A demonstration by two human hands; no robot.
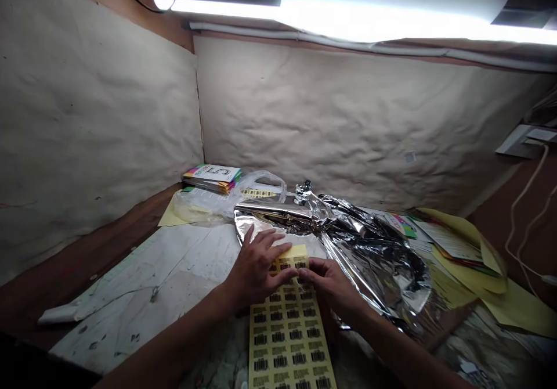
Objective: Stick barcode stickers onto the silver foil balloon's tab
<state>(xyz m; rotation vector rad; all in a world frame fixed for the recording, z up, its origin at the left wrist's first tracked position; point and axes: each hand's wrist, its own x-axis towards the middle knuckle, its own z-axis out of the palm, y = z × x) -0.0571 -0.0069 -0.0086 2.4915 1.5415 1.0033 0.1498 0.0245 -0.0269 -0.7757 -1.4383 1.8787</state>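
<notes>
Okay, two bare hands are working at a long pale-yellow paper sheet of black-barcode labels [282, 337], which runs from the near table edge up between the wrists. It lies partly on a crinkled, mirror-silver foil bag [374, 273] and partly on a scuffed white sheet covering [143, 284] the wooden table [104, 226]. The left hand [255, 270] sits spread, palm down, over the sheet's upper end, its fingers fanned towards the foil. The right hand [333, 287] comes in from the other side, its curled fingers [315, 268] at the same end. Both hands touch the sheet, but whether either really has a firm grip, I cannot tell.

The sheet looks light, thin and floppy, so it would probably bend easily and is best taken by its outer edges, clear of the printed labels. The foil looks slippery and may shift underneath it.

Farther back, a clear, loosely bunched plastic bag [204, 203] lies near a small stack of colourful printed booklets [212, 177]. A small shiny glass-like object [303, 191] stands behind the foil. Folded yellow paper sheets [463, 261] lie to the right, below a white cable [522, 215], and a beige padded wall [339, 116] rises behind everything.
</notes>
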